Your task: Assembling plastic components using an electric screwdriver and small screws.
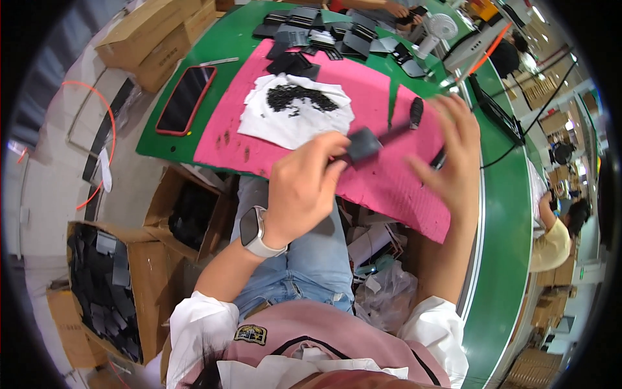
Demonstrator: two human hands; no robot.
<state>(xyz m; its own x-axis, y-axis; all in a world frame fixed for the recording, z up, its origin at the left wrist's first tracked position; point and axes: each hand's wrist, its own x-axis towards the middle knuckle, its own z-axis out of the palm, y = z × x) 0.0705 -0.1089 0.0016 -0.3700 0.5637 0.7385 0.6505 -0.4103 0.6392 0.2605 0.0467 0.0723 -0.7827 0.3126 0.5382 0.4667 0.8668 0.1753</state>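
My left hand [306,181], with a watch on its wrist, pinches a small dark square plastic piece [364,144] above the pink mat [220,139]. A blurred dark strip [395,132] extends from that piece toward my right hand [457,149], which is raised over the mat's right side. That hand is smeared by motion, with its fingers spread and nothing visible in them. Just beyond it lies a short black handle-like object [416,111]. A dark object [439,159] is partly hidden by my right hand. Left of centre, a white cloth [259,123] bears many tiny black parts [301,97].
Black plastic pieces [356,42] are piled at the far edge of the green table [502,259], near a white fan [440,29]. A red-cased phone [186,100] lies at the left. Cardboard boxes [152,272] of dark pieces stand below left. A co-worker's hands [405,11] show beyond.
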